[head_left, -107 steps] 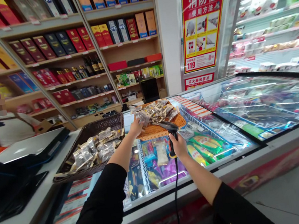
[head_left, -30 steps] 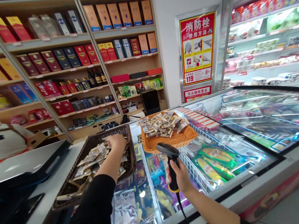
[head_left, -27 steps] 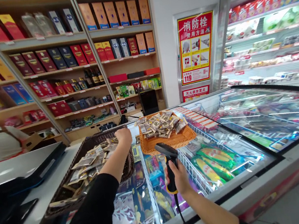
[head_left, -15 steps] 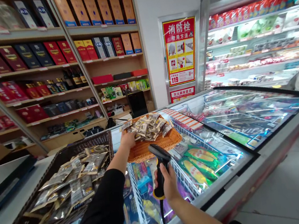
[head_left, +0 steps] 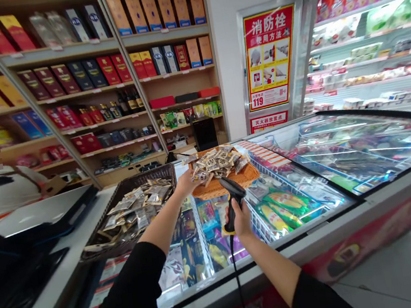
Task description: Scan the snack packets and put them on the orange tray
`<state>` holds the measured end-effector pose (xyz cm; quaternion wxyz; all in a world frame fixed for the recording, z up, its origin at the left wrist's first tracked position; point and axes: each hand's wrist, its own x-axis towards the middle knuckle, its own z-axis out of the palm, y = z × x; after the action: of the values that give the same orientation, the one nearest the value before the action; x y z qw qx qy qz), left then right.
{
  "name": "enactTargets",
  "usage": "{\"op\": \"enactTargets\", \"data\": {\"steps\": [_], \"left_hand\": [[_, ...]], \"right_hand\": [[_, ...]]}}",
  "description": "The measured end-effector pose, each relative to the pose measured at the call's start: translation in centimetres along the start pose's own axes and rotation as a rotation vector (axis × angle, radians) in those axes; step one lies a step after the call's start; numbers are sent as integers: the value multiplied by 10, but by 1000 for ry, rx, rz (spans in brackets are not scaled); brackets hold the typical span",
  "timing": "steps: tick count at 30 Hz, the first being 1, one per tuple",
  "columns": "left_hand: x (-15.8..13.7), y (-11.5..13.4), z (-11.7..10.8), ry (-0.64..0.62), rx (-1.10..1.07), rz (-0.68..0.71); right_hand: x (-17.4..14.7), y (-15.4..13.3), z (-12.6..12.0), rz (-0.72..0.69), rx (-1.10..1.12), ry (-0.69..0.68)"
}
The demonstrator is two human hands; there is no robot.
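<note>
My right hand (head_left: pixel 241 215) is wrapped round the grip of a black barcode scanner (head_left: pixel 233 189) with yellow trim, its cord hanging down. The scanner's head sits over the near edge of an orange wicker basket (head_left: pixel 247 174) heaped with small clear packets (head_left: pixel 222 160). At the basket's left end, my left hand (head_left: pixel 185 184) is closed at a small packet (head_left: pixel 200 178); its fingertips are partly hidden. Left of that hand, a dark brown wicker basket (head_left: pixel 101 218) holds many similar packets. Both baskets rest on a glass-topped chest freezer (head_left: pixel 283 260).
Bagged frozen goods (head_left: pixel 281 209) lie in wire baskets under the glass. At left is a counter (head_left: pixel 59 248) with a black-edged device (head_left: pixel 78 206). Beyond it a person (head_left: pixel 14 190) is partly in view. Boxed goods fill shelves (head_left: pixel 174 73) behind.
My view has swung left and drawn back. The left hand stays at the left end of the orange basket, and the right hand still holds the scanner near the packets.
</note>
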<state>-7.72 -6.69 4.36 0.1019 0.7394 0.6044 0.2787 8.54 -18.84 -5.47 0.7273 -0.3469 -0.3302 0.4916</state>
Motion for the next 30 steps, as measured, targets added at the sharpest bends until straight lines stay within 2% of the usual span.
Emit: {"op": "enactTargets", "data": {"steps": [5,7,11,15,17,21,23,26,28,30], "left_hand": [[-30,-19,-33,-40,-290,89],[-44,-24,-39,-56,-348,50],[-61,-33,-32,-116,-674,-157],[-63,-42,-20,43,-1052,-293],[-63,-45,-19,53,-1160,-294],[-67,-44,-24,12,-1223,-233],[-68,-41,-24,66,-1168,-228],[-69,-40,-22,219,-1071,-270],[-69,-41,-20,290,-1089,-304],[-69,-42,-19,302,-1153,-334]], "right_hand": [[-3,4,-2,-54,-108,-88],[-3,6,-2,-59,-129,-132],[-3,7,-3,-52,-130,-142],[-3,7,-5,-51,-141,-113],[-3,7,-6,-57,-152,-105],[-3,8,-6,-69,-178,-122],[-3,8,-7,-67,-187,-137],[-4,8,-8,-58,-209,-156],[-6,8,-8,-54,-224,-173],[-7,7,-8,-51,-234,-193]]}}
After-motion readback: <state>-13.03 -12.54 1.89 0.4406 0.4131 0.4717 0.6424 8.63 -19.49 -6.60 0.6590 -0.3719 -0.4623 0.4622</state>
